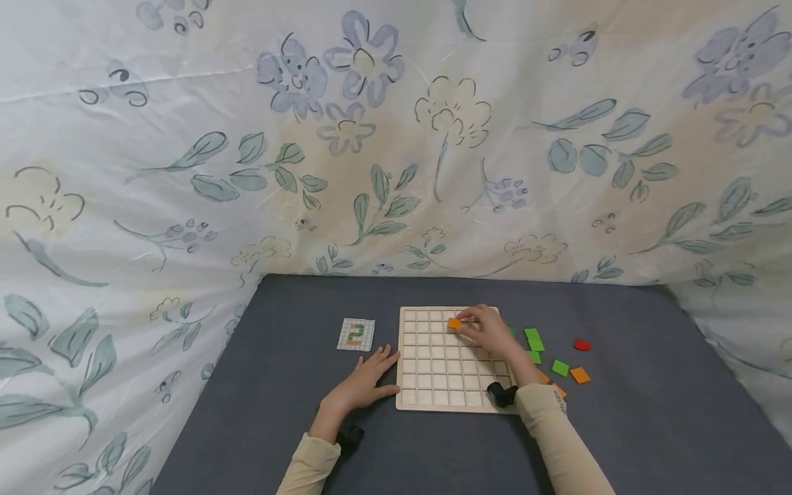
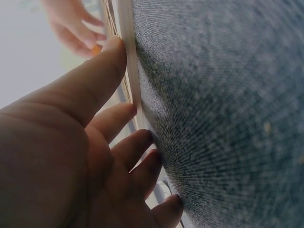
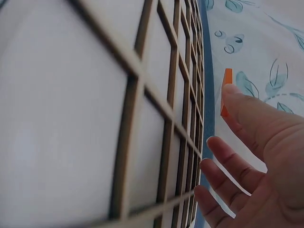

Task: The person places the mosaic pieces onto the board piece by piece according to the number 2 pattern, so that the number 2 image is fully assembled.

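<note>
A pale wooden grid board (image 1: 432,372) with square cells lies on the dark table. Over its far rows, my right hand (image 1: 491,333) pinches a small orange square tile (image 1: 454,323) between thumb and index finger. In the right wrist view the tile (image 3: 228,76) is seen nearly edge-on above the grid, while the other fingers are spread apart from it. My left hand (image 1: 365,380) lies at the board's left side with fingers extended. In the left wrist view its thumb and index fingertip touch the board's edge (image 2: 128,57).
Left of the board lies a small card (image 1: 355,335) printed with a coloured grid pattern. Right of it are several green tiles (image 1: 533,339), a red tile (image 1: 582,344) and some orange tiles (image 1: 579,375), partly behind my right forearm. A floral cloth (image 1: 371,172) hangs behind the table.
</note>
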Demonstrator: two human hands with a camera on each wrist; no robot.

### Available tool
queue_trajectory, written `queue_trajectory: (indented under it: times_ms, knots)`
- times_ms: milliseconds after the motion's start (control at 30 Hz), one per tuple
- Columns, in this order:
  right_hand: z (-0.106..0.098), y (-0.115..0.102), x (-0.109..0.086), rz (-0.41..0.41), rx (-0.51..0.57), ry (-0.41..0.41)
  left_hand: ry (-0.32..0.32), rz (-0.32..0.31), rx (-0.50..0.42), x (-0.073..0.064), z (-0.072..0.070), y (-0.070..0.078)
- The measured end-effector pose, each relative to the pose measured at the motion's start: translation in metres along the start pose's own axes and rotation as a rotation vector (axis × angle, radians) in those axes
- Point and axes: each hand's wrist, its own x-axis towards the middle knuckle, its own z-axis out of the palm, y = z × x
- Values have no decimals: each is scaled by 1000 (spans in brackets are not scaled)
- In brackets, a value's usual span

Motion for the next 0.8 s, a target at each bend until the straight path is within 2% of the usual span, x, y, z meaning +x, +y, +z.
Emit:
queue_trajectory:
  times_ms: [167,400,533,800]
  knots:
    - [6,-5,7,-7,30,-14,1,-2,9,1,0,-1]
    - [17,-6,11,91,21,-33,-11,-14,17,-1,1,0]
    - [21,-9,13,117,25,-44,1,-10,18,-2,1,-1]
    - [25,-16,19,120,-54,-33,10,1,14,0,0,1]
